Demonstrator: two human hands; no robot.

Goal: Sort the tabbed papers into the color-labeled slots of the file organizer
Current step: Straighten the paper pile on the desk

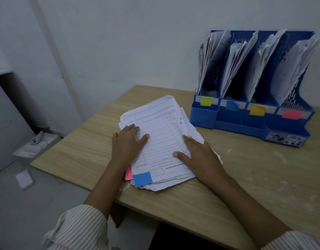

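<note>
Paper stack [161,134]: a loose pile of printed forms lying flat on the counter [245,177], left of and nearer than the file organizer [253,123], apart from it.
Top sheet: a ruled form, its heading turned away from the person; a blue tab [142,179] sticks out at its near left corner.
Other tabs: a pink tab [128,174] shows from a lower sheet just left of the blue one; a sliver of pink also shows at the far right edge of the stack.
Left hand [127,141]: released, fingers straight and spread, palm resting flat on the left part of the stack.
Right hand [197,156]: released too, fingers straight, lying flat on the right edge of the stack with the thumb on the top sheet.
File organizer: blue plastic, upright against the wall at the far right of the counter, four slots, each already holding leaning papers.
Slot labels: from the stack's side outward, yellow-green label [206,101], blue label [232,105], orange-yellow label [257,110], pink label [291,113], each on the front lip of its slot.
Front tray: a low compartment along the organizer's front; its contents cannot be made out.
Sleeves: striped, at both forearms.
Floor: left of the counter, pale items lie there, too dim to identify.
</note>
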